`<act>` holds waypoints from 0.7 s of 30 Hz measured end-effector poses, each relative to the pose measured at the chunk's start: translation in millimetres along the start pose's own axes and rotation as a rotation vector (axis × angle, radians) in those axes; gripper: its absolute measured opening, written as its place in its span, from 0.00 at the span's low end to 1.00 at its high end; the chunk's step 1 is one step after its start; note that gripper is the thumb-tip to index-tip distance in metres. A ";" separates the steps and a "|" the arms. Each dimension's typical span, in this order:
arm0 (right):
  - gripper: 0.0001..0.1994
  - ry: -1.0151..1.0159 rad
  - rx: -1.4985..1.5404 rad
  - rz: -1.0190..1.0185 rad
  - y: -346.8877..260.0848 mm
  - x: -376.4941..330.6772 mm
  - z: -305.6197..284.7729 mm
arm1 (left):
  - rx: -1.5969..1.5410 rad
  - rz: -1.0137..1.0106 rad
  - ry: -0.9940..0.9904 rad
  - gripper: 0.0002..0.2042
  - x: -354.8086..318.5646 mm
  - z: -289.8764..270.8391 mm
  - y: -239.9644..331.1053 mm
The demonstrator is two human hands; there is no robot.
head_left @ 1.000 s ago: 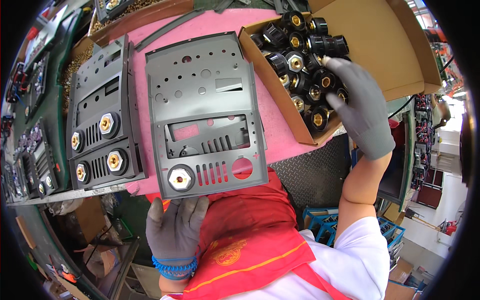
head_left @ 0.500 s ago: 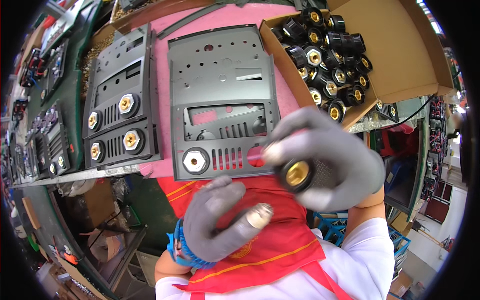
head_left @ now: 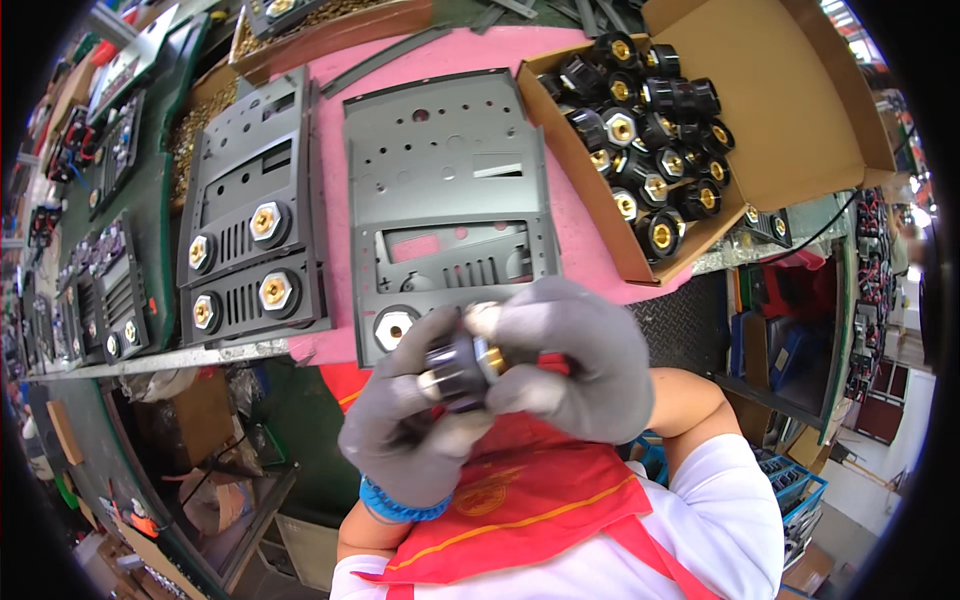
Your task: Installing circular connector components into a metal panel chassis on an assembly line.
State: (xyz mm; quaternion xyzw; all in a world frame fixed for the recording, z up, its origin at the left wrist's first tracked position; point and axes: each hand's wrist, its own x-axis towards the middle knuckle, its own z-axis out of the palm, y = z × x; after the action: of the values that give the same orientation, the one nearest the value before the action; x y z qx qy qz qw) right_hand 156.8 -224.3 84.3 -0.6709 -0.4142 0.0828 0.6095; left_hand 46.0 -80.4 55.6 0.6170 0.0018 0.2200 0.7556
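Both gloved hands meet over the near edge of a dark grey sheet-metal panel [head_left: 450, 200]. My left hand [head_left: 395, 430] is closed around the black ribbed body of a socket connector [head_left: 458, 375]. From the other side, my right hand [head_left: 580, 360] pinches its brass and silver nut end between thumb and fingers. A similar connector with a hex nut [head_left: 396, 330] is fitted in the panel's lower left corner. My hands cover the panel's lower right corner.
An open cardboard box [head_left: 590, 190] of loose black connectors stands at the right on a pink mat [head_left: 570, 215]. To the left lie stacked grey panels [head_left: 245, 220] fitted with connectors. Metal strips [head_left: 385, 62] and a tray of small brass parts [head_left: 330, 30] lie at the back.
My right hand has brought the connector left and down to my left hand. My left hand, empty before, has closed on its black body.
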 end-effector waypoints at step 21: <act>0.09 -0.293 -0.212 -0.272 7.8 33.0 -32.2 | -0.885 -0.609 0.090 0.19 -26.8 -16.6 6.2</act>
State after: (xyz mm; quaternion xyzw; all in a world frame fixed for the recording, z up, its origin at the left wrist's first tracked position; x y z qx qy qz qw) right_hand 201.4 -226.1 98.2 -0.6499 -0.5913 0.0522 0.4745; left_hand 15.2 -73.1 50.2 0.2011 0.1201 -0.0030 0.9722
